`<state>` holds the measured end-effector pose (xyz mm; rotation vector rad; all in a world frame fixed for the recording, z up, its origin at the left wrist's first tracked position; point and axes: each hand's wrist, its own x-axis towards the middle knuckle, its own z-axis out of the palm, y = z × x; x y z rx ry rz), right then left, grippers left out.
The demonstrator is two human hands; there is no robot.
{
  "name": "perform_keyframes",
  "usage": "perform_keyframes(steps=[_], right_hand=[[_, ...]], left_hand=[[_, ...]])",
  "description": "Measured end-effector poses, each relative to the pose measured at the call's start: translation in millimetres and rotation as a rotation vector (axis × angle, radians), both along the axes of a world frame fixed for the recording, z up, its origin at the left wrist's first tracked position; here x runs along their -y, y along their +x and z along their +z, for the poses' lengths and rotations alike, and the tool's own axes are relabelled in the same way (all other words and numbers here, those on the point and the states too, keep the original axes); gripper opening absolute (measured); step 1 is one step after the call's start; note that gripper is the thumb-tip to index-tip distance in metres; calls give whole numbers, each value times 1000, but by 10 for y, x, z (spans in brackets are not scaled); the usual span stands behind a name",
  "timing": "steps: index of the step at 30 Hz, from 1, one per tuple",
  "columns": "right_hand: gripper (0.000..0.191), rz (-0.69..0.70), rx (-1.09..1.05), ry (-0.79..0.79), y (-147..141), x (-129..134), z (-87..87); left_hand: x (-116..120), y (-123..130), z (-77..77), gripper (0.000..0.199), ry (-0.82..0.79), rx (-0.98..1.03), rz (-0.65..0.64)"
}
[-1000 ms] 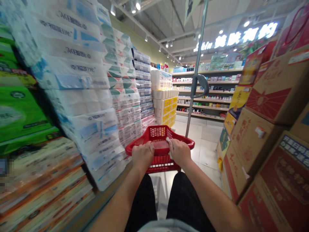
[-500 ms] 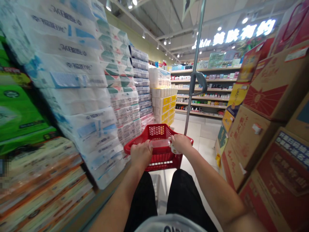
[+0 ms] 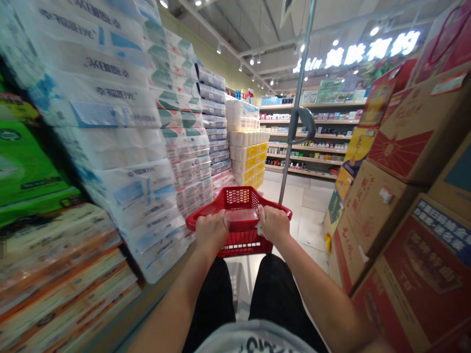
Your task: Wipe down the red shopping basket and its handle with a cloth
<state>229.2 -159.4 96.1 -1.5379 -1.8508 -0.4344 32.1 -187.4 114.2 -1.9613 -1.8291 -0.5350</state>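
Ahead of my knees is a red plastic shopping cart (image 3: 243, 243) with a perforated basket. My left hand (image 3: 212, 232) is closed around the left part of its handle (image 3: 242, 216). Around the right part, my right hand (image 3: 274, 223) is closed too, with something small and whitish by its fingers that I cannot make out. A tall grey pole (image 3: 300, 73) with a dark grey looped bracket (image 3: 303, 125) rises at the cart's right side. Where the pole's foot rests is hidden behind the cart and my right hand.
High stacks of wrapped paper packs (image 3: 147, 196) line the left side, with a green pack (image 3: 29, 162) nearest. Cardboard boxes (image 3: 382, 201) are piled on the right. Pale floor tiles (image 3: 311, 215) run between them toward stocked shelves (image 3: 312, 156) at the back.
The view has shifted slightly forward past the stacks and boxes. Both hands keep their hold on the cart handle, and the pole stays alongside the cart.
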Motion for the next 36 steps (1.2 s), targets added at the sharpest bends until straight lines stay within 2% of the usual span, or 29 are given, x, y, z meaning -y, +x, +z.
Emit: perform_keyframes(steps=[2, 4, 8, 10, 15, 21, 25, 27, 32, 34, 36], right_hand=[[35, 39, 5, 104, 0, 28, -62], [34, 40, 11, 115, 4, 30, -67], [37, -23, 78, -163, 24, -45, 109], [36, -22, 109, -204, 32, -59, 148], [37, 7, 48, 71, 43, -2, 15], [42, -29, 53, -149, 76, -98, 71], [38, 47, 22, 79, 91, -27, -36], [37, 45, -3, 111, 92, -6, -50], [39, -40, -26, -162, 92, -77, 62], [41, -18, -29, -98, 100, -73, 20], [39, 43, -34, 55, 107, -40, -66]], left_hand=[[6, 1, 7, 45, -11, 4, 7], [14, 6, 19, 44, -17, 3, 12], [32, 26, 44, 44, -26, 6, 19], [38, 29, 46, 46, -27, 11, 27], [29, 9, 21, 47, -14, 29, 6], [19, 1, 2, 44, -20, 31, 9], [20, -16, -2, 44, 8, -2, -6], [18, -22, -3, 46, 20, -14, -9], [3, -9, -2, 48, 5, -12, 8], [-4, -6, -7, 48, 8, -13, 9], [-9, -12, -17, 48, 22, -25, 7]])
